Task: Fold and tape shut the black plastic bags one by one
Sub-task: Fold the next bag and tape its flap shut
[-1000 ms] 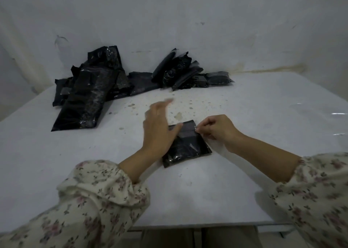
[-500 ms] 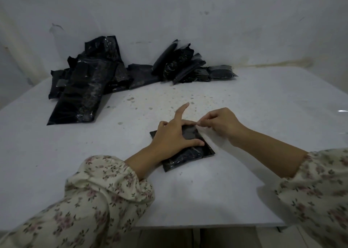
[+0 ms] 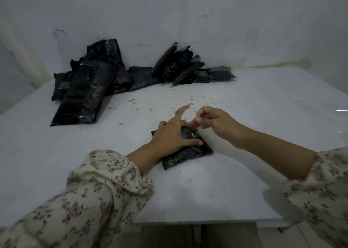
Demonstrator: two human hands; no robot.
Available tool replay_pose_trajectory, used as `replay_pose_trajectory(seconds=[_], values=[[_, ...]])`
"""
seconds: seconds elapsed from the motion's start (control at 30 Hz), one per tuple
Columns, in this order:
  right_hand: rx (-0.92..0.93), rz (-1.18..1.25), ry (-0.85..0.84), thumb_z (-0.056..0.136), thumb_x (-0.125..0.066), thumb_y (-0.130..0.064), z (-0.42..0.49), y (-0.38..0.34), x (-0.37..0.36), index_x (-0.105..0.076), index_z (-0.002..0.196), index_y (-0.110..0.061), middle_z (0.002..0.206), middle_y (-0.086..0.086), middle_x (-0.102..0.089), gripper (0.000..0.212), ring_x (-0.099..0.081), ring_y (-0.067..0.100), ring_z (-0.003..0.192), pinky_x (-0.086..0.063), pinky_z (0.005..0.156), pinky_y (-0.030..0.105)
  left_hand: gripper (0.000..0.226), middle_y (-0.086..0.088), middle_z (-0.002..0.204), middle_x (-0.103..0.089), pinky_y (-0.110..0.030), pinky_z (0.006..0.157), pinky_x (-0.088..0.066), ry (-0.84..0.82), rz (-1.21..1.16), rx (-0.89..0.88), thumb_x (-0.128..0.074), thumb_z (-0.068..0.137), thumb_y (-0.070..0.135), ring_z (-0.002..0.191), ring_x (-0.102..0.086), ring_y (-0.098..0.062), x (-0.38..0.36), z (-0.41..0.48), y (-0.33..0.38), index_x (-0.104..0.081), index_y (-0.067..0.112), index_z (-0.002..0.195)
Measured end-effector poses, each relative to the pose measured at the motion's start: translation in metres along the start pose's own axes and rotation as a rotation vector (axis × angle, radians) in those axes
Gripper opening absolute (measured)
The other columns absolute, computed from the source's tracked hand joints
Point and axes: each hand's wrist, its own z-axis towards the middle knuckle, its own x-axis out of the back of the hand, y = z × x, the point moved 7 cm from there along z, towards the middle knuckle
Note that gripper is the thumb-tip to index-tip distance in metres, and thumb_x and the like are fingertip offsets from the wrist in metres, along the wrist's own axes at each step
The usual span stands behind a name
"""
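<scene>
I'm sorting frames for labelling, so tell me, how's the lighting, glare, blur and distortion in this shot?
Head view: dim, even light, with soft shadows by the sleeves. Head view: small glints on the bag pile and on the bag under the left hand, plus a bright streak at the right edge of the table. Head view: wide-angle bowing of the table edges, and the sleeves look slightly soft.

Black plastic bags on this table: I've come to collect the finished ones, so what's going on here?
A person in floral sleeves is working on one small folded black plastic bag lying at the near middle of the white table. The left hand presses down on it, index finger raised. The right hand hovers at the bag's far edge with curled fingers; whether it pinches tape is too unclear to tell. More black plastic bags are heaped at the back by the wall.
</scene>
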Motion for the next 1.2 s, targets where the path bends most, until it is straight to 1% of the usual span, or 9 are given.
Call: replay_pose_trajectory(seconds=[0.17, 0.27, 0.4, 0.5, 0.6, 0.67, 0.83, 1.0, 1.2], values=[[-0.020, 0.041, 0.090, 0.099, -0.046, -0.005, -0.005, -0.001, 0.000, -0.051, 0.082, -0.013, 0.091, 0.007, -0.071, 0.019, -0.068, 0.016, 0.083, -0.051, 0.070, 0.022, 0.085, 0.007, 0.130, -0.061, -0.031, 0.107, -0.022, 0.002, -0.066, -0.028, -0.079, 0.068, 0.053, 0.132, -0.042, -0.006, 0.000, 0.000, -0.002, -0.029, 0.029, 0.132], [-0.034, 0.027, 0.128, 0.099, -0.046, -0.006, -0.006, -0.002, 0.001, -0.049, 0.082, -0.013, 0.086, 0.004, -0.069, 0.018, -0.066, 0.014, 0.079, -0.051, 0.068, 0.025, 0.069, 0.014, 0.124, -0.055, -0.024, 0.102, -0.035, 0.062, -0.204, -0.069, -0.085, 0.069, 0.036, 0.119, -0.047, 0.002, 0.008, -0.005, -0.002, -0.041, 0.027, 0.121], [-0.020, -0.047, 0.091, 0.097, -0.049, -0.008, -0.008, -0.007, -0.003, -0.051, 0.081, -0.017, 0.090, 0.004, -0.070, 0.019, -0.064, 0.012, 0.081, -0.047, 0.064, 0.019, 0.070, 0.012, 0.104, -0.062, -0.015, 0.093, -0.042, 0.111, -0.304, -0.057, -0.087, 0.068, 0.026, 0.103, -0.055, 0.004, 0.013, -0.011, -0.009, -0.043, 0.028, 0.122], [0.070, -0.220, 0.120, 0.091, -0.060, -0.011, -0.009, -0.020, -0.005, -0.058, 0.079, -0.018, 0.085, 0.005, -0.069, 0.014, -0.064, 0.013, 0.079, -0.043, 0.064, 0.015, 0.071, 0.007, 0.101, -0.064, -0.008, 0.084, -0.041, 0.071, -0.333, -0.008, -0.087, 0.067, 0.023, 0.099, -0.056, 0.004, 0.010, -0.008, -0.012, -0.041, 0.035, 0.120], [0.184, -0.406, 0.206, 0.084, -0.070, -0.015, -0.008, -0.037, -0.002, -0.064, 0.073, -0.023, 0.082, -0.006, -0.062, 0.015, -0.057, 0.003, 0.071, -0.040, 0.066, 0.007, 0.068, 0.003, 0.098, -0.062, -0.015, 0.085, -0.044, 0.051, -0.329, -0.018, -0.087, 0.067, 0.020, 0.096, -0.057, -0.003, 0.010, -0.005, -0.010, -0.040, 0.044, 0.110], [0.175, -0.385, 0.206, 0.082, -0.072, -0.014, -0.004, -0.039, 0.000, -0.067, 0.070, -0.021, 0.079, -0.007, -0.062, 0.015, -0.054, -0.001, 0.067, -0.040, 0.065, 0.007, 0.067, 0.005, 0.097, -0.059, -0.021, 0.086, -0.045, 0.030, -0.313, -0.027, -0.087, 0.067, 0.020, 0.095, -0.056, -0.005, 0.011, -0.003, -0.008, -0.039, 0.046, 0.105], [0.177, -0.352, 0.129, 0.087, -0.064, -0.017, 0.001, -0.037, -0.007, -0.070, 0.071, -0.011, 0.067, -0.002, -0.063, 0.018, -0.055, 0.013, 0.066, -0.045, 0.070, 0.027, 0.062, 0.003, 0.113, -0.051, -0.037, 0.092, -0.050, 0.038, -0.259, -0.037, -0.089, 0.063, 0.026, 0.099, -0.056, -0.010, 0.013, 0.000, -0.003, -0.044, 0.044, 0.100], [0.279, -0.416, 0.344, 0.093, -0.059, -0.035, 0.001, -0.045, 0.009, -0.071, 0.062, -0.023, 0.079, 0.005, -0.062, 0.036, -0.061, 0.021, 0.074, -0.047, 0.074, 0.036, 0.047, 0.007, 0.108, -0.051, -0.044, 0.095, -0.047, 0.076, -0.235, -0.067, -0.086, 0.063, 0.038, 0.101, -0.057, -0.011, 0.011, -0.004, -0.006, -0.048, 0.048, 0.089], [0.132, -0.208, 0.445, 0.100, -0.046, -0.036, -0.001, -0.028, 0.009, -0.069, 0.071, -0.003, 0.066, -0.004, -0.069, 0.049, -0.060, 0.006, 0.057, -0.044, 0.066, 0.020, 0.035, 0.007, 0.106, -0.051, -0.044, 0.097, -0.046, 0.147, -0.263, -0.081, -0.068, 0.088, 0.027, 0.101, -0.057, -0.009, 0.013, -0.008, -0.004, -0.047, 0.056, 0.083]])
